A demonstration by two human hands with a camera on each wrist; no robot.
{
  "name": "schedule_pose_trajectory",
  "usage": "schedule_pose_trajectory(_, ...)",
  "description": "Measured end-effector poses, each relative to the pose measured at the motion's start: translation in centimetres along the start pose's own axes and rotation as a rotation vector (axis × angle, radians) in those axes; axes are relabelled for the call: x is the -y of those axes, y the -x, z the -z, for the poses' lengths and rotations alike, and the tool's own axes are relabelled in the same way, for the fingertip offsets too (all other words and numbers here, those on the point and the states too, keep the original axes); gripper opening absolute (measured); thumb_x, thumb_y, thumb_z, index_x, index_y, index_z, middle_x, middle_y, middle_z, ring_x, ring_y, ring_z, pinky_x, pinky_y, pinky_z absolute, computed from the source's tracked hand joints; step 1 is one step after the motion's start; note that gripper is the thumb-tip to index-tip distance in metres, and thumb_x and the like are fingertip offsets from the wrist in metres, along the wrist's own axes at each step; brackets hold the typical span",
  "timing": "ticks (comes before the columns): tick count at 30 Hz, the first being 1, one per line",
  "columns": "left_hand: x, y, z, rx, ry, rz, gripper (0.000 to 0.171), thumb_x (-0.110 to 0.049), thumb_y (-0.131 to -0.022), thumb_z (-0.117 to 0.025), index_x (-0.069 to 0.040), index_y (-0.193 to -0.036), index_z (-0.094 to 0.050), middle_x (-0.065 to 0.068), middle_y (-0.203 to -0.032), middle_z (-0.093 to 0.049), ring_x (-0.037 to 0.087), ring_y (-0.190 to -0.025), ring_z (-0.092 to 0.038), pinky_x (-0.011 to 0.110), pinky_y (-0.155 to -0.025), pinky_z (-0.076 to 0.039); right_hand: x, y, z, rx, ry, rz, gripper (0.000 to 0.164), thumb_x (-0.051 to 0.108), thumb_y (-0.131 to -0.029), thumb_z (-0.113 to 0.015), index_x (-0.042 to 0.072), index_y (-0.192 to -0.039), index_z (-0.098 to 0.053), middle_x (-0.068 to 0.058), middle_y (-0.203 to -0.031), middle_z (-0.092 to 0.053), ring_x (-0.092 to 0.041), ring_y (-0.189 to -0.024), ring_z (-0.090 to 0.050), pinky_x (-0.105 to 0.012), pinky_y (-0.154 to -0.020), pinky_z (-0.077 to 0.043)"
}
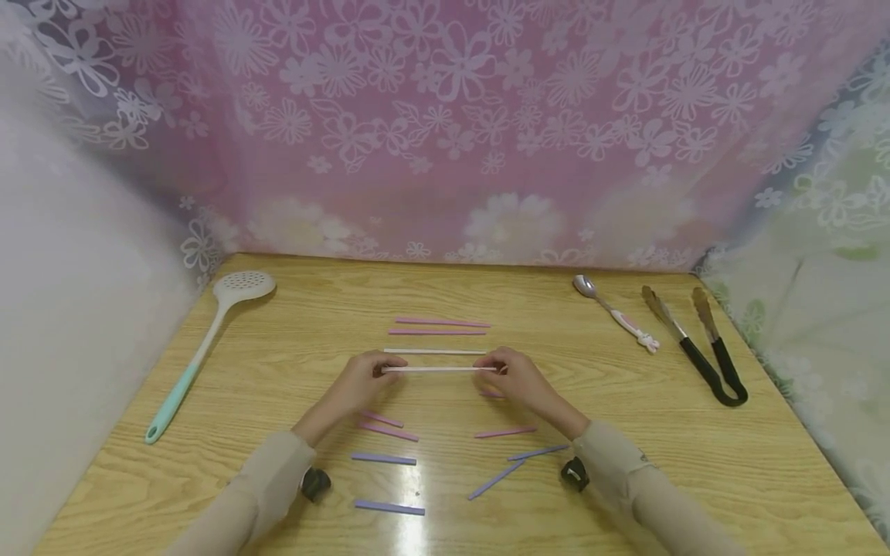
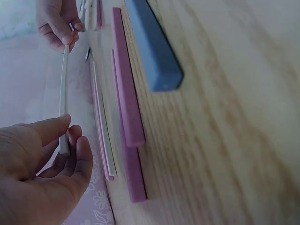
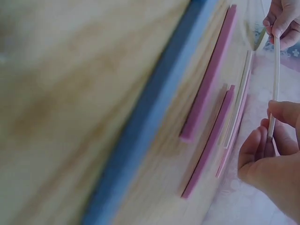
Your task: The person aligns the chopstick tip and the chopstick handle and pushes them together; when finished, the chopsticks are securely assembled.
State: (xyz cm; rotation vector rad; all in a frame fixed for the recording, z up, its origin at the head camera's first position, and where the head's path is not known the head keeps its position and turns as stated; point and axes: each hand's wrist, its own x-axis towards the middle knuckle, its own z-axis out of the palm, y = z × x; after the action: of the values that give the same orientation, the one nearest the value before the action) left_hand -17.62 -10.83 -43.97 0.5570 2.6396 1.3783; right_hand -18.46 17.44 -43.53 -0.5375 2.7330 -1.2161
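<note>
A slim white chopstick is held level, one end in each hand. My left hand pinches its thicker end between thumb and fingers, as the left wrist view shows closely. At the other end my right hand pinches the thinner part with thumb and fingertips. Just beyond it a second white chopstick lies on the table, and behind that lie two long pink chopsticks. Shorter pink sticks lie near the left wrist, and another short pink stick lies near the right one.
Closer to me lie short blue-purple sticks, two on the left and two thinner ones on the right. A slotted ladle lies far left. On the right are a spoon with a rabbit handle and black-handled tongs. Patterned cloth hangs behind the table.
</note>
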Motion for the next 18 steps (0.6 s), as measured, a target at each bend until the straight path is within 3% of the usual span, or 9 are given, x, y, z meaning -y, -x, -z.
schedule_pose_trajectory(4,0.3,-0.5,0.0,0.003,-0.019,0.017,0.02,-0.003,-0.087,-0.063,0.001,-0.106,-0.066,0.015,-0.109,-0.066,0.029,-0.101,-0.062,0.04,-0.089,-0.051,0.0,-0.9,-0.2,0.018,0.014,-0.048,0.012,0.011,-0.087,-0.066,0.005,-0.097,-0.07,-0.007,-0.099,-0.064,-0.017,-0.085,-0.058,-0.03,-0.075,-0.05)
schedule_pose_trajectory(14,1.4,-1.1,-0.1,0.066,-0.029,0.047,0.016,-0.007,-0.089,-0.062,0.001,-0.102,-0.067,0.012,-0.102,-0.066,0.016,-0.082,-0.053,0.025,-0.072,-0.046,-0.7,-2.0,-1.2,0.035,0.062,-0.061,0.011,0.009,-0.086,-0.067,0.002,-0.093,-0.07,-0.007,-0.089,-0.061,-0.015,-0.076,-0.05,-0.025,-0.067,-0.044)
schedule_pose_trajectory(18,1.6,-1.3,-0.2,0.06,-0.044,0.061,0.014,-0.006,-0.088,-0.064,0.0,-0.1,-0.068,0.011,-0.101,-0.066,0.016,-0.083,-0.053,0.026,-0.073,-0.046,-0.9,-2.2,-1.5,0.033,0.075,-0.054,0.009,0.008,-0.086,-0.067,0.002,-0.091,-0.07,-0.006,-0.087,-0.061,-0.014,-0.077,-0.051,-0.026,-0.068,-0.046)
